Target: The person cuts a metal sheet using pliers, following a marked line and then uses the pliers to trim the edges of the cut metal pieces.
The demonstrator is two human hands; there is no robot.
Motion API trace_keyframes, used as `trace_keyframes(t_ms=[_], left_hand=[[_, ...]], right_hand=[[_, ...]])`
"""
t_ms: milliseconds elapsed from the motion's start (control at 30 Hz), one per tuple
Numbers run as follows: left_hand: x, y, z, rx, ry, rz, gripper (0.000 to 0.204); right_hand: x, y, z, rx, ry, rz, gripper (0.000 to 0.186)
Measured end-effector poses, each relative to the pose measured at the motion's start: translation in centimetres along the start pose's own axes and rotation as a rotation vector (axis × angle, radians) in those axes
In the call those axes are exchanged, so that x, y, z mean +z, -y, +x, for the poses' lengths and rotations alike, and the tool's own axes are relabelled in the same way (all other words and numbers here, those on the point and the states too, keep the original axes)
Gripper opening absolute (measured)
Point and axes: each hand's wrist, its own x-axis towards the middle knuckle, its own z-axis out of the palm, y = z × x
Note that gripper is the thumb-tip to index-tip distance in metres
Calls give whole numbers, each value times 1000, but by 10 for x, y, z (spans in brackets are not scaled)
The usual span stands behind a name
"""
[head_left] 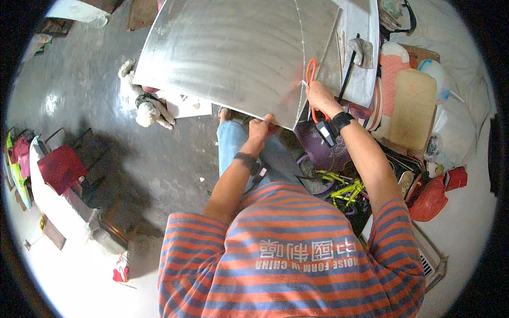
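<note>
Head view: at centre frame, the near edge of the sheet point(228, 53) is pinched by the left hand point(259, 130), thumb on top, other fingers largely hidden. Slightly right and higher, the orange tool point(308, 68) is gripped by the right hand point(322, 98), fingers curled together. Upper centre is filled by the sheet, judged light, springy and slick, best held by its edges.

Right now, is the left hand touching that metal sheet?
Touching: the head view shows the left hand at the near edge of the metal sheet, thumb over it.
</note>
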Motion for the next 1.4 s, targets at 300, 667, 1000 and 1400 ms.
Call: trace_keyframes(t_ms=[300,667,1000,1400], left_hand=[[-3,3,6,-26,-40,30,25],[-11,17,21,-74,32,-90,26],[-10,10,14,-92,31,-48,28],[-4,11,14,-105,-6,-46,29]], right_hand=[[-3,6,-34,-10,-25,-67,35],[17,-7,-37,32,-35,13,35],[22,-4,-34,36,-27,6,34],[14,-2,-22,76,84,51,31]])
